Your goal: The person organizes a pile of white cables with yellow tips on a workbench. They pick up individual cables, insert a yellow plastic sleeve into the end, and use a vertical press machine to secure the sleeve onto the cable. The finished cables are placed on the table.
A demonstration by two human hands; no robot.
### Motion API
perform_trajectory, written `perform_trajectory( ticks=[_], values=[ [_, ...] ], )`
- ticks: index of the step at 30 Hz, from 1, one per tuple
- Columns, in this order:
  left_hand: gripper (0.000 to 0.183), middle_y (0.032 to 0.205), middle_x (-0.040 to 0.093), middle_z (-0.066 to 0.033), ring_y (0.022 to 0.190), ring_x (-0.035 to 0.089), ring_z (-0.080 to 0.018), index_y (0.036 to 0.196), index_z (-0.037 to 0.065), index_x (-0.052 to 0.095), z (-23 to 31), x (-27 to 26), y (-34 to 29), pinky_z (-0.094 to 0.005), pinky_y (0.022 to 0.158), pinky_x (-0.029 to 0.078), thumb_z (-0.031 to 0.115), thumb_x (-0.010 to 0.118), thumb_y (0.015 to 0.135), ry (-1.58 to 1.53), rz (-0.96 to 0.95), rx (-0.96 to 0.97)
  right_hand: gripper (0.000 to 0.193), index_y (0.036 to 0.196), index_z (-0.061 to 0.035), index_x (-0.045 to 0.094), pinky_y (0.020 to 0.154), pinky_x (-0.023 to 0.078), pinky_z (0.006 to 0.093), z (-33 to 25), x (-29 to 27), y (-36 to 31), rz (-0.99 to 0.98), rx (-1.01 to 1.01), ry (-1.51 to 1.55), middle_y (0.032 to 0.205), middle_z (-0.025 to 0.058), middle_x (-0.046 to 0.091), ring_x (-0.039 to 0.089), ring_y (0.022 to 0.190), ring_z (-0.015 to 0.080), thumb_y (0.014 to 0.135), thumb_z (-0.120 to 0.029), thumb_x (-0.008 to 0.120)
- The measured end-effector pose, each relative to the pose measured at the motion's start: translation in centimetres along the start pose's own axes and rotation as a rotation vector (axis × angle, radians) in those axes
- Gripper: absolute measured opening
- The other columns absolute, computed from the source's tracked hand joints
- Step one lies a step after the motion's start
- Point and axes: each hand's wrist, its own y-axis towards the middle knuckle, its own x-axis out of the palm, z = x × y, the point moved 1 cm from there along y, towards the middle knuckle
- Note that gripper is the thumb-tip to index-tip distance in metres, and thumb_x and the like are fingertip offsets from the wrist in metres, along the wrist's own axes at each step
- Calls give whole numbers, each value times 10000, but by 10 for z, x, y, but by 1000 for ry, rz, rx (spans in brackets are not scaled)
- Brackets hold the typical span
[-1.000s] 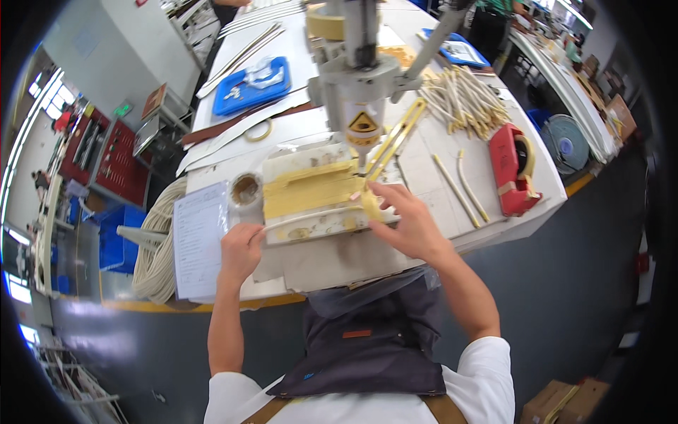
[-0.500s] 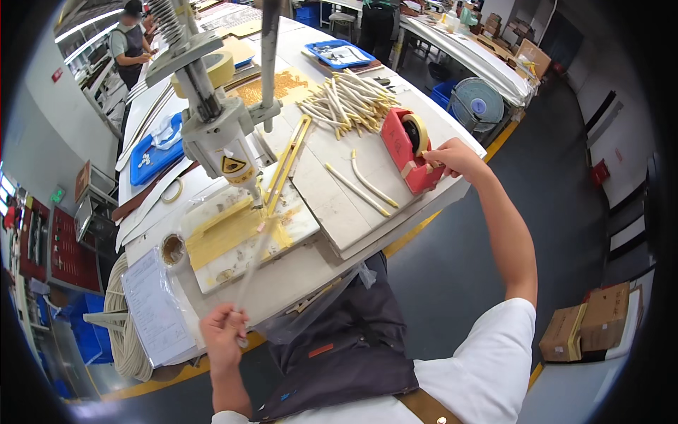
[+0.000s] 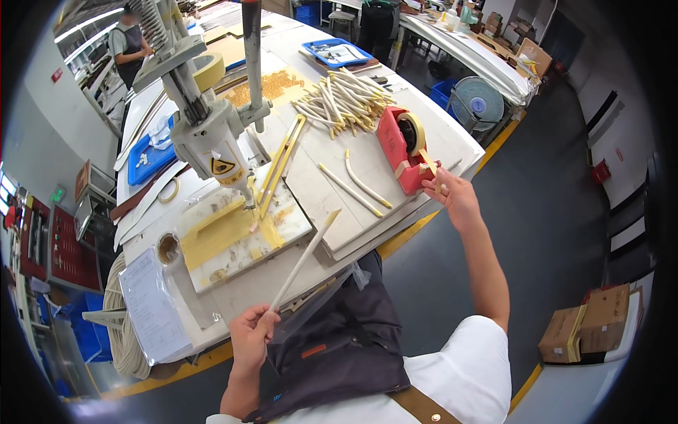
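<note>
Below the table's front edge, my left hand (image 3: 253, 337) is closed round the lower end of a white cord piece (image 3: 300, 266). That cord slants up to the right, its top end wrapped in yellow. At the right edge of the table, my right hand (image 3: 453, 199) pinches the free end of a yellow tape strip (image 3: 429, 162). The strip runs from the roll in a red tape dispenser (image 3: 393, 145), just left of that hand. Two cord pieces (image 3: 351, 191) with yellow ends lie left of the dispenser, and a heap of similar cords (image 3: 339, 102) lies behind them.
A grey press (image 3: 215, 141) with a lever stands over a white board (image 3: 282, 233) partly covered in yellow tape. Nearby are a yellow slotted frame (image 3: 281, 166), blue trays (image 3: 335, 51), a sleeved paper (image 3: 152, 304) and a cord coil (image 3: 127, 332). Another person (image 3: 127, 46) stands far left.
My left hand has moved right, swinging the cord's tip away from the press and toward the dispenser. My right hand has shifted slightly down, and a strip of tape now stretches out from the roll.
</note>
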Motion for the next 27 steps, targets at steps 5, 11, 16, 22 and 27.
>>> perform_trajectory(
  ticks=[5,11,16,22,27],
  values=[
    [210,855,696,-63,604,496,-38,1107,-50,679,2,8,2,-189,525,380,105,651,968,2,20,-14,290,938,100,737,936,513,297,33,-9,18,28,-308,-414,1235,165,653,650,1057,181,983,-174,654],
    [250,915,709,-82,664,534,-52,1180,-42,658,16,21,3,-205,574,430,114,627,988,34,-69,-8,291,1027,96,690,838,548,297,20,-12,-23,116,-291,-370,1100,145,698,683,944,184,1015,-176,585],
    [245,989,674,-53,736,554,-55,1207,-29,651,13,33,-1,-215,656,477,105,591,1011,56,-149,24,177,885,35,692,610,558,303,25,121,-141,-677,-244,-462,899,136,711,691,690,180,960,-111,623],
    [222,1037,664,-74,794,627,-94,1194,-24,666,17,47,-7,-237,705,533,50,602,995,233,-140,244,131,852,29,692,566,516,251,48,176,-170,-876,-340,-665,733,93,700,671,613,129,907,-89,711],
    [212,1021,683,-109,803,669,-130,1170,-16,684,13,45,-10,-260,695,560,21,626,970,404,-65,482,134,843,30,695,551,513,251,50,182,-175,-860,-390,-672,714,89,705,672,597,127,909,-86,711]
  ],
)
